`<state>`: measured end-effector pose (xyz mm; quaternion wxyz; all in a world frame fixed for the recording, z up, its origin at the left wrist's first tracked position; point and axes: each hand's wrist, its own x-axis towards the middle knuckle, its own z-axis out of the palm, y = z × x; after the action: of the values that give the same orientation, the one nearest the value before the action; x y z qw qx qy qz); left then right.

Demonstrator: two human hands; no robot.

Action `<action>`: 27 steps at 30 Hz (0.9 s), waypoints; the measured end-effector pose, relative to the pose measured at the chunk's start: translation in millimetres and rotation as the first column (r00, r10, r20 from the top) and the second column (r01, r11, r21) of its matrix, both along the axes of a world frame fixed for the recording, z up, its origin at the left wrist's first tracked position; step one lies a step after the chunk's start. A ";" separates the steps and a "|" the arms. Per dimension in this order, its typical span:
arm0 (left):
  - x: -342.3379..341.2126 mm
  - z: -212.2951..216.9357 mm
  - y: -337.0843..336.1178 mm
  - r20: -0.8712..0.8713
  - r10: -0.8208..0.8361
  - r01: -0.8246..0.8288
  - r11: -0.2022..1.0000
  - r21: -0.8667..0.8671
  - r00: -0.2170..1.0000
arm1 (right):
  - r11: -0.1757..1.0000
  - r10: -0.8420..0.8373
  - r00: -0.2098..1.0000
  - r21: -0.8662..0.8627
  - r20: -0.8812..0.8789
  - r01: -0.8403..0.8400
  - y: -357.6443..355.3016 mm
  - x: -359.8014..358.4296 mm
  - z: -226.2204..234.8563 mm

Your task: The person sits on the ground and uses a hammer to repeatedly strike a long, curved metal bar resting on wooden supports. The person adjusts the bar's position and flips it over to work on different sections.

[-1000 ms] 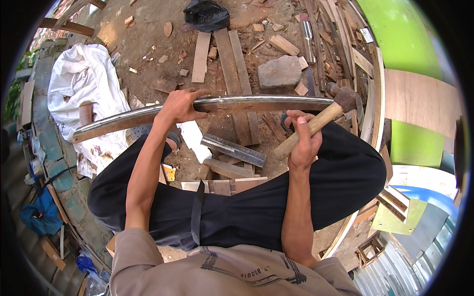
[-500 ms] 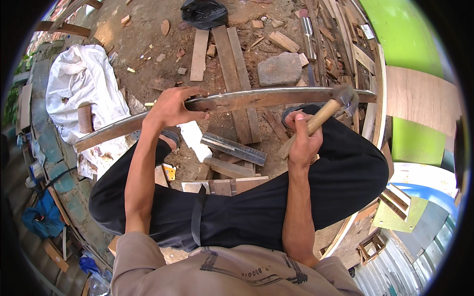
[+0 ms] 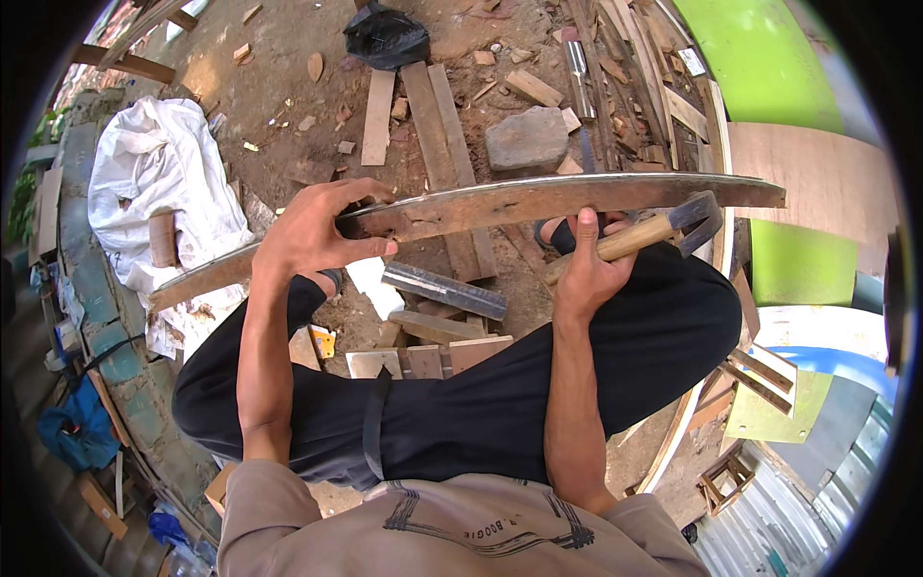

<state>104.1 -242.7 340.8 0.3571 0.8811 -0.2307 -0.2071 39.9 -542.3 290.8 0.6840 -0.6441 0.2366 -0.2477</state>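
A long brown wooden plank (image 3: 461,211) lies crosswise in front of me, with a pale strip along its far edge. My left hand (image 3: 312,231) is wrapped round the plank left of its middle, thumb on the near face and fingers over the far edge. In my right hand (image 3: 591,264) is a hammer (image 3: 635,238), gripped by its wooden handle, the metal head pointing right. The thumb of that hand points up against the plank's near edge. Most fingers of the right hand are hidden behind the handle.
Wood offcuts (image 3: 437,327) and a dark metal-edged bar (image 3: 445,288) lie between my feet. Beyond are a grey stone block (image 3: 527,140), loose boards (image 3: 423,125) and a black plastic bag (image 3: 386,40). A white sack (image 3: 154,183) is at left, green panels (image 3: 803,264) at right.
The plank has shifted to the right, its right end now past the hammer. The hammer has dropped from its raised tilt to lie flatter, below the plank's edge. My left hand keeps its grip.
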 end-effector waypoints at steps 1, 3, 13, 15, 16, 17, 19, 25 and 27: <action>-0.5 -4.1 -1.9 0.045 0.004 -0.003 1.000 -0.006 0.999 | 0.998 0.004 1.000 -0.057 0.021 -0.003 -4.4 -2.1 -6.7; -0.5 -6.8 -4.1 0.100 0.033 -0.034 0.999 0.009 0.994 | 0.986 0.023 0.998 -0.166 0.061 -0.013 -10.2 -2.6 -21.6; 22.6 -108.7 -14.0 0.646 0.068 -0.221 0.962 0.159 0.761 | 0.979 0.179 0.978 0.114 -0.105 -0.167 -10.3 6.9 -17.9; 29.1 -146.6 -12.6 0.683 0.042 -0.228 0.956 0.185 0.729 | 0.980 0.189 0.968 0.094 -0.164 -0.175 -9.9 5.2 -16.1; 32.3 -167.6 -13.0 0.702 0.033 -0.235 0.952 0.194 0.712 | 0.983 0.179 0.967 0.079 -0.180 -0.167 -10.9 5.5 -15.7; 32.2 -187.9 -6.3 0.730 0.013 -0.240 0.948 0.207 0.683 | 0.983 0.182 0.964 0.073 -0.193 -0.171 -8.5 7.0 -15.6; 31.4 -219.4 0.6 0.695 0.002 -0.229 0.945 0.235 0.719 | 0.979 0.206 0.950 0.037 -0.234 -0.203 -8.2 8.1 -15.2; 16.6 -279.6 16.5 0.561 0.001 -0.217 0.923 0.319 0.828 | 0.921 0.388 0.846 0.147 -0.366 -0.359 -12.3 -0.4 -22.4; 9.2 -298.7 20.8 0.546 -0.019 -0.202 0.918 0.342 0.837 | 0.902 0.432 0.774 0.216 -0.462 -0.374 -10.1 -2.7 -23.0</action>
<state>113.3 -221.9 42.1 0.1069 0.9662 -0.2330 0.0253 37.1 -552.4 267.8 0.6710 -0.6822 0.2752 0.0935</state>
